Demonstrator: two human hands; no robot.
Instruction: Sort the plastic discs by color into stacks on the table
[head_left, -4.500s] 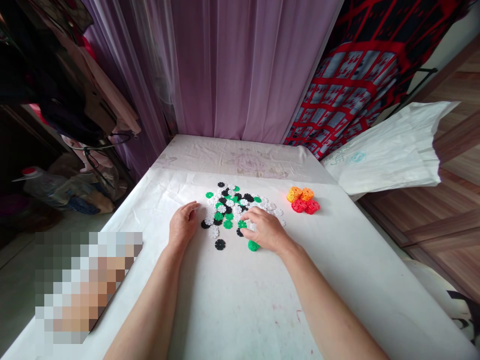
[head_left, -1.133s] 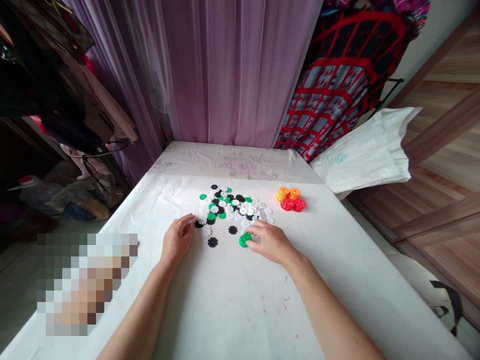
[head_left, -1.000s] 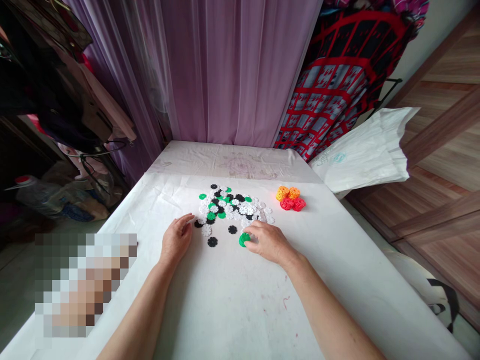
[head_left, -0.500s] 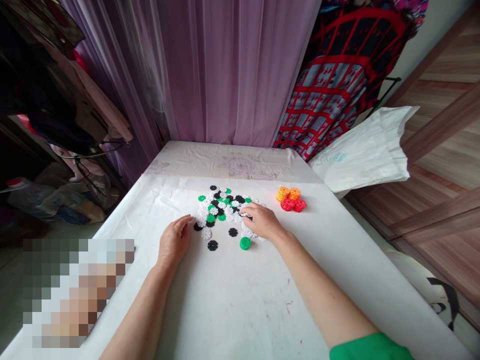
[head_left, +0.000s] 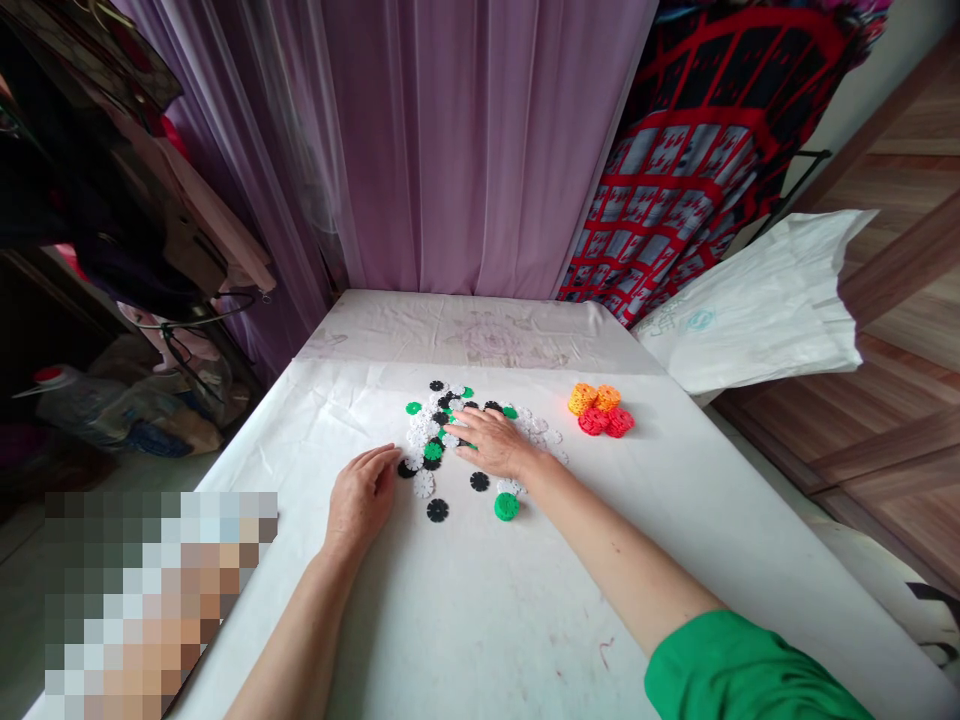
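Observation:
A pile of notched plastic snowflake discs (head_left: 424, 485) in white, black and green lies spread on the white-covered table. My right hand (head_left: 491, 442) lies palm down over the middle of the pile, fingers apart, touching discs and hiding some of them. At the pile's left edge rests my left hand (head_left: 365, 490), its fingers loosely stretched toward a black disc (head_left: 407, 468); its palm is hidden. Nearer to me are a small stack of green discs (head_left: 506, 507) and loose black discs (head_left: 438, 510). Orange stacks (head_left: 583, 399) and red stacks (head_left: 593, 422) stand together to the right.
The table (head_left: 480, 600) wears a white cover, with a floral cloth (head_left: 487, 335) at its far end. Behind it hangs a purple curtain (head_left: 480, 150). A white bag (head_left: 757, 310) stands off the right edge; clothes (head_left: 217, 220) hang at left.
My right hand has moved left across the pile and flattened, its fingers spreading over the discs. My left hand stays beside the pile. The view has shifted slightly.

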